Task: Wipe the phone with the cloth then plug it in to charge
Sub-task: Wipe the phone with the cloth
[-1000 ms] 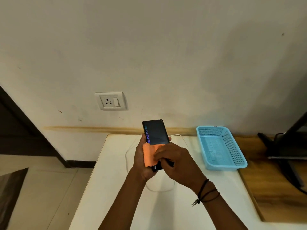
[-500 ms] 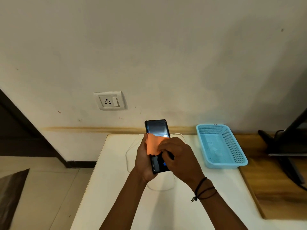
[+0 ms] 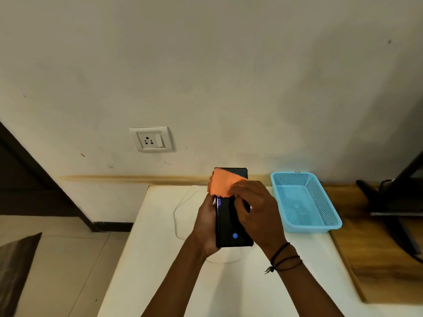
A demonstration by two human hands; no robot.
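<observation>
While the left hand (image 3: 206,227) grips the dark phone (image 3: 231,223) by its left edge above the white table (image 3: 146,259), the right hand (image 3: 256,211) presses an orange cloth (image 3: 220,185) onto the top of the screen, fingers curled over it. A white cable (image 3: 177,213) loops on the table beneath, with the wall socket (image 3: 151,140) up to the left.

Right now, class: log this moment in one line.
wiping | left hand holds black phone | right hand rubs orange cloth | uncharged
</observation>
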